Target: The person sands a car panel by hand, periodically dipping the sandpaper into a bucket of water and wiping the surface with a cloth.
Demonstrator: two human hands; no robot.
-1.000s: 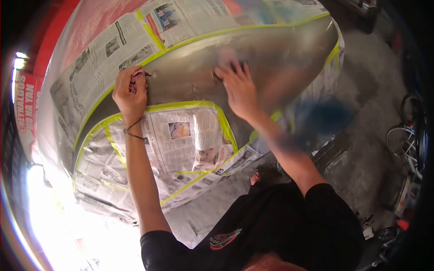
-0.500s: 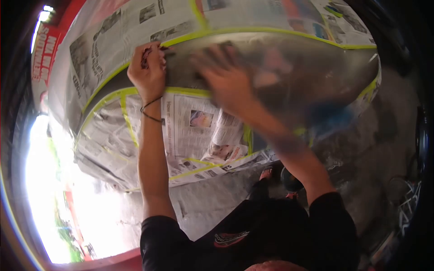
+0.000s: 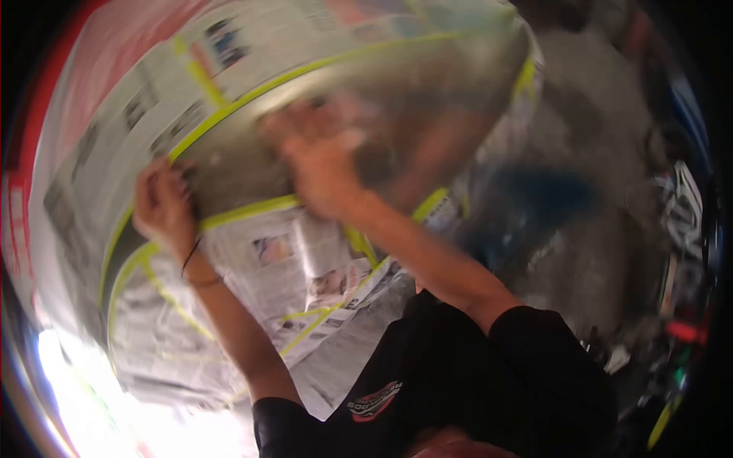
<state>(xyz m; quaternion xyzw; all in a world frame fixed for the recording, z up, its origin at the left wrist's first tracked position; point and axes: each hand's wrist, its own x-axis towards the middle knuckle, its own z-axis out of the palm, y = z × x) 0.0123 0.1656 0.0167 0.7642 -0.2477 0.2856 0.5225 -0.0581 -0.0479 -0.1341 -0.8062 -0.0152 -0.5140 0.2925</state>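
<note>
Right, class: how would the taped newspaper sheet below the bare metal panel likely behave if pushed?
Probably floppy and light: the printed newspaper sheet shows creases and sags. It likely tears easily, though yellow-green tape should hold its edge.

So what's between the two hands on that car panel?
In the head view, only bare grey panel lies between the left hand and the right hand. A yellow-green tape strip runs just below, edging the newspaper.

Head camera looks steeply down, close over the panel [image 3: 443,99].
</note>
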